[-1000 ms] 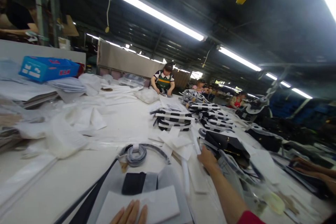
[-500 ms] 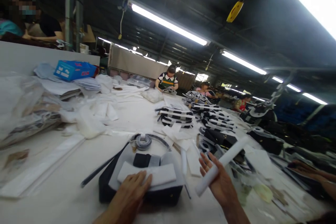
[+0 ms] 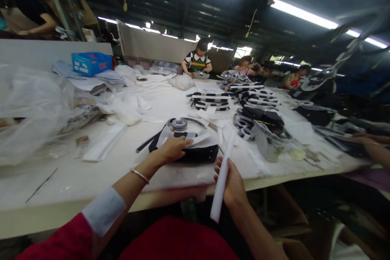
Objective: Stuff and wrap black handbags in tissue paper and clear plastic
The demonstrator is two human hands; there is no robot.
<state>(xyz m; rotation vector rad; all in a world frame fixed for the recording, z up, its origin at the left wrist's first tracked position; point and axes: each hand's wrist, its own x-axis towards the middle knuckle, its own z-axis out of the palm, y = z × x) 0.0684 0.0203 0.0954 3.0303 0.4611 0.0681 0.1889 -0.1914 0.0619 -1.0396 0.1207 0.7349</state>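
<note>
A black bag [image 3: 199, 155] lies on the worktable with white lining paper and a coiled, wrapped strap [image 3: 178, 124] at its far side. My left hand [image 3: 174, 149] is over the bag, its fingers closed on a folded white padding sheet [image 3: 199, 141] at the bag's opening. Thumb and fingers partly cover that sheet. A long white roll [image 3: 222, 189], like foam or rolled paper, rests in my right hand [image 3: 234, 183]. The fingers curl around it, and it slants upright in front of the table edge, to the right of the bag.
Stacked black-and-white wrapped pieces [image 3: 210, 99] stand beyond the bag. Crumpled plastic [image 3: 33, 109] and a blue box [image 3: 91, 63] are at left. A co-worker [image 3: 197, 63] works across the table; another person's arm [image 3: 373, 146] reaches in from the right. The table's front edge [image 3: 189, 195] runs close by.
The view has pulled back and tilted down, showing the table edge. My left hand has gone from lying flat on the padding sheet to gripping it. The white roll has turned more upright, nearer me.
</note>
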